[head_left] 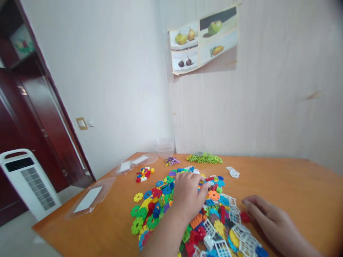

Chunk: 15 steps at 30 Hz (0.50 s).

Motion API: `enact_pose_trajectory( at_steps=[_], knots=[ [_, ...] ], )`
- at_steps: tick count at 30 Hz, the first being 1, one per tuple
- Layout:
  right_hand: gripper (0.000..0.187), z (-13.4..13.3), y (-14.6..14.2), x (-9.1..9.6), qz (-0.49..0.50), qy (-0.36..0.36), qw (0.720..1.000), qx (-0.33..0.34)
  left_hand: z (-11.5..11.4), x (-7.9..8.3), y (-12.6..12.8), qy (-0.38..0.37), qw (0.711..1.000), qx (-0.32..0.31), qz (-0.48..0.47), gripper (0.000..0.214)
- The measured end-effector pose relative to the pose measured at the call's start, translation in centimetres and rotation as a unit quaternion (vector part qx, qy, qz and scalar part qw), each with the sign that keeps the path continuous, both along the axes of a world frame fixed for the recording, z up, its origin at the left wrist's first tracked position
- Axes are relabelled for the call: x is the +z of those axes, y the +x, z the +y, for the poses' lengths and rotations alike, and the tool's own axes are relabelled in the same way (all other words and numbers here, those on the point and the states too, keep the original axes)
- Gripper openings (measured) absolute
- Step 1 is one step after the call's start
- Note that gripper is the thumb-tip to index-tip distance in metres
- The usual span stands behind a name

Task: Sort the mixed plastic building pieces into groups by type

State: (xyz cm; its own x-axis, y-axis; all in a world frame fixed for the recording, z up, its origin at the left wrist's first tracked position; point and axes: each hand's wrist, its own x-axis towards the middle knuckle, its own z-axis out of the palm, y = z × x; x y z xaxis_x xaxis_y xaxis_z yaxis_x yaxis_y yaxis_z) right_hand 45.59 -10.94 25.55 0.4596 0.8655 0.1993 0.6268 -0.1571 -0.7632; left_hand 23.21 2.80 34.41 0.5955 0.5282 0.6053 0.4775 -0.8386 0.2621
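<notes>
Toy pieces: many-coloured pile on the near middle of the worktop; flower-shaped discs, blocks and white lattice panels overlap.
Left hand: back upward over the pile, thumb apart from the fingers; fingertips hidden among the pieces, so one cannot tell whether it grips any.
Right hand: beside the pile's right edge, fingers curled, thumb close to them, near a red piece; one cannot tell whether it holds anything.
Small groups: green pieces and purple pieces behind the pile; two white panels farther right.
Clear bowl: upright near the worktop's far edge.
</notes>
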Motion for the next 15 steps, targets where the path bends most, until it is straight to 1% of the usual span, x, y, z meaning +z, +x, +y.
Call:
enact_pose_trajectory(
  at_steps=[4,7,9,12,15],
  knots=[
    [0.043,-0.2,0.3,-0.4,-0.001,-0.015,1.0,-0.003,-0.9,0.3,0.0,0.011,0.999,-0.019,0.042,0.027],
    [0.043,-0.3,0.3,-0.1,-0.006,-0.019,1.0,-0.015,-0.7,0.4,-0.2,0.006,0.999,-0.02,0.04,0.031],
    [0.043,-0.3,0.2,0.2,-0.008,-0.023,0.999,-0.028,-0.2,0.5,-0.3,-0.01,0.999,-0.019,0.024,0.034],
    [0.042,-0.4,0.1,0.8,-0.01,-0.026,0.999,-0.044,0.9,0.6,-0.6,-0.081,0.996,-0.041,-0.018,0.036],
    [0.041,-0.4,0.0,1.0,-0.008,-0.008,0.999,-0.04,2.2,0.6,-0.9,-0.194,0.975,-0.061,-0.086,0.039]
  ],
)
